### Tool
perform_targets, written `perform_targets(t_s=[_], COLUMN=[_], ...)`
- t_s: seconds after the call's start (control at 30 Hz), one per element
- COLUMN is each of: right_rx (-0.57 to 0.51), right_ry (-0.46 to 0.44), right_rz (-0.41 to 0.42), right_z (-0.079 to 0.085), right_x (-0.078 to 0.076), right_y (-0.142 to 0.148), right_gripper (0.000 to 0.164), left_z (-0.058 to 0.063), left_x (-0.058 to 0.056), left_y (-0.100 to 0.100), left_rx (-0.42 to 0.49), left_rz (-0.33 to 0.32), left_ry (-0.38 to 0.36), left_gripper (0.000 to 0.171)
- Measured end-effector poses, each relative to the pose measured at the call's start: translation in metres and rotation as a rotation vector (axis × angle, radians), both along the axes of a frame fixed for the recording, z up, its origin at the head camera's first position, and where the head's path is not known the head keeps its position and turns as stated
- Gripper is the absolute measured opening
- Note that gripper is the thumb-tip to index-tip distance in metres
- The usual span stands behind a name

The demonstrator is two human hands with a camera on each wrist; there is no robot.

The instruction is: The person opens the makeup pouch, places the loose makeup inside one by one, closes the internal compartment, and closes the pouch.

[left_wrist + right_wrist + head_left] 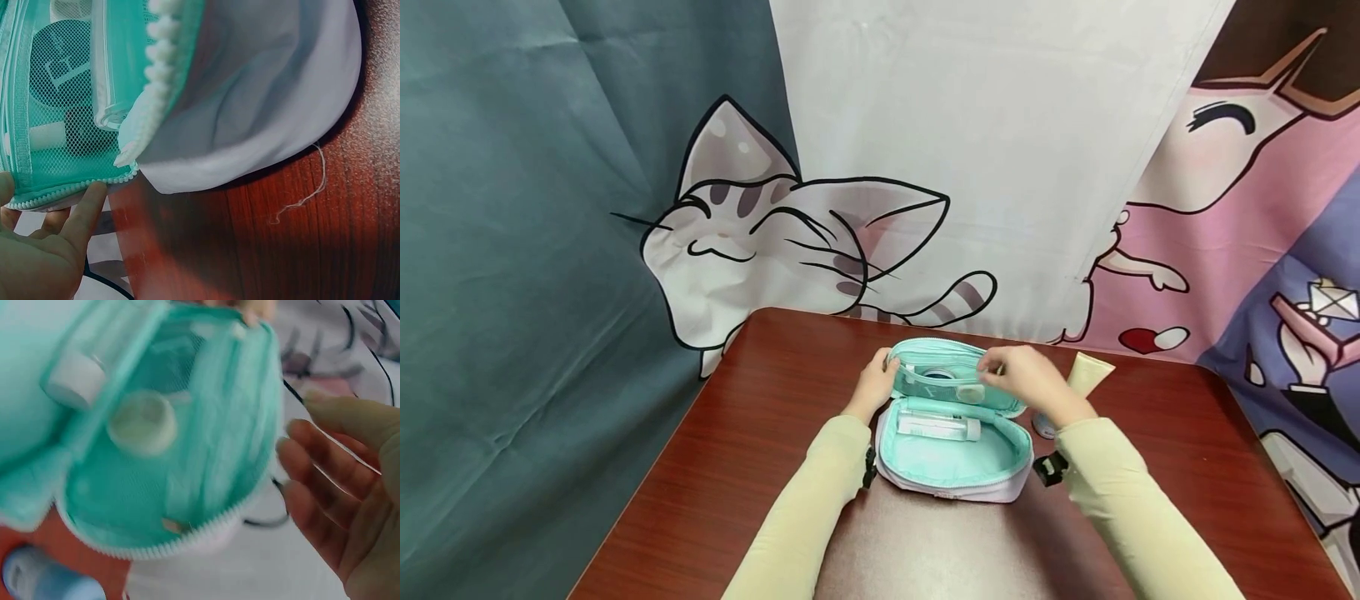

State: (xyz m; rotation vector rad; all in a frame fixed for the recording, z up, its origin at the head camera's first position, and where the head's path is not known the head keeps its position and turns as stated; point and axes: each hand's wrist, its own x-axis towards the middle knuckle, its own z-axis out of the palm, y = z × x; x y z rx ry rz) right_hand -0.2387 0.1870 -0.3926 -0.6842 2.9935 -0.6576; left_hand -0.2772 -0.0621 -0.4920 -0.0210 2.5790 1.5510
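Observation:
A lavender pouch (951, 483) with a teal lining lies unzipped on the table, its lid (940, 354) standing upright. My left hand (878, 381) pinches the lid's left zipper edge, with a finger (87, 206) against the zipper teeth. My right hand (1018, 377) hovers by the lid's right side with straight fingers (325, 481), apart from the fabric and holding nothing. In the lid's mesh pocket sit a round white jar (142, 422) and a dark round item (59, 65). A clear bottle (936, 427) with a white cap (74, 378) lies in the lower half.
A cream tube (1090, 371) lies to the right of the pouch, and a small blue-topped item (1043, 427) sits under my right wrist. The dark red table (760, 417) ends at a cartoon-printed cloth backdrop (820, 233). A loose thread (306, 194) lies beside the pouch.

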Motion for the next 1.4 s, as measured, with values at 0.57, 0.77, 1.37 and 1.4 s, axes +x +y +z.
perform_targets(t_s=[0.57, 0.77, 1.37, 1.4], right_rx=[0.054, 0.047, 0.003, -0.004], right_ry=[0.251, 0.158, 0.206, 0.22], right_rz=[-0.481, -0.512, -0.535, -0.531], right_z=[-0.025, -0.035, -0.04, -0.039], right_x=[0.001, 0.004, 0.006, 0.007], right_y=[0.101, 0.107, 0.117, 0.117], right_gripper=[0.036, 0.036, 0.025, 0.025], left_z=[-0.002, 0.0, 0.001, 0.001], left_x=[0.003, 0.004, 0.005, 0.005], left_y=[0.0, 0.001, 0.002, 0.002], left_rx=[-0.013, -0.012, -0.024, -0.023], left_rz=[0.01, 0.014, 0.014, 0.013], left_ry=[0.007, 0.0, 0.011, 0.01], left_gripper=[0.034, 0.034, 0.034, 0.034])
